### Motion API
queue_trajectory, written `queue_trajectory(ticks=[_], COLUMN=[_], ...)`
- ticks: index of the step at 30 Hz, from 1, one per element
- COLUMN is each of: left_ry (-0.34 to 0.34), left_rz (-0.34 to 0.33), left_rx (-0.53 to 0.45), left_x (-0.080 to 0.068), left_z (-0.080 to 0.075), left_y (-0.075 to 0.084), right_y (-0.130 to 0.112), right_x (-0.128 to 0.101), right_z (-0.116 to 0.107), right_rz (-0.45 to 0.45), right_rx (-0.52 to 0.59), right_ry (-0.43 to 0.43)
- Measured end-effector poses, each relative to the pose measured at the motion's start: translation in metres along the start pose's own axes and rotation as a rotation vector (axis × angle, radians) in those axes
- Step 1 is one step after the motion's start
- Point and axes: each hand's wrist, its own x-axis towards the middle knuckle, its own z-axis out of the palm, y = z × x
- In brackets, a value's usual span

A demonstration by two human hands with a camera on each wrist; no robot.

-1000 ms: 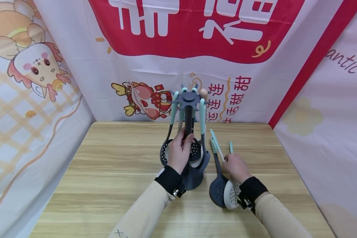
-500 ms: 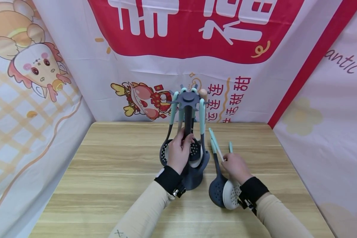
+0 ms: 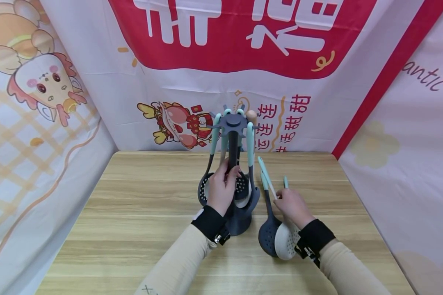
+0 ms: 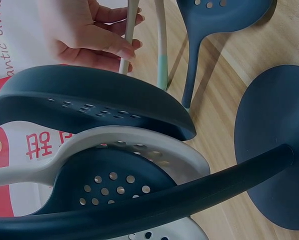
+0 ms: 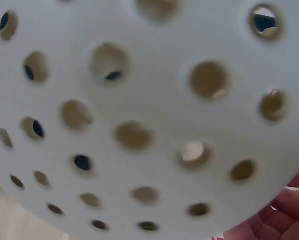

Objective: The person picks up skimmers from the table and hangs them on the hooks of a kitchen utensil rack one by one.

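Note:
My left hand (image 3: 221, 186) grips the dark post (image 3: 233, 147) of a utensil stand (image 3: 231, 122). Mint-handled utensils hang around it, including a dark perforated spoon (image 4: 114, 182) and a dark slotted one (image 4: 89, 95). To the right, my right hand (image 3: 292, 207) pinches the pale handle (image 3: 268, 178) of a white skimmer (image 3: 286, 243); its holed head (image 5: 159, 115) fills the right wrist view. A dark skimmer (image 3: 268, 239) lies on the table just left of that head. Another mint-tipped handle (image 4: 162, 70) lies beyond my right hand, its other end hidden.
Wood-grain table (image 3: 140, 229) spreads on both sides of the stand. The stand's round base (image 3: 239, 223) rests near the middle. White printed cloth with a red panel (image 3: 229, 53) hangs behind the table's back edge, and more cloth (image 3: 398, 172) covers the sides.
The held skimmer has shifted slightly left, and its handle tip has moved a little up and left. My left hand keeps its place on the post.

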Motion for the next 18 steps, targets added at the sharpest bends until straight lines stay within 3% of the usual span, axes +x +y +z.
queue_trajectory(ticks=[18], left_ry=[0.007], left_rz=[-0.001], left_rx=[0.0], left_x=[0.0], left_z=[0.0], left_y=[0.0], right_y=[-0.014], right_x=[-0.012], right_z=[-0.007], right_rz=[-0.028], right_rx=[0.099], right_ry=[0.023])
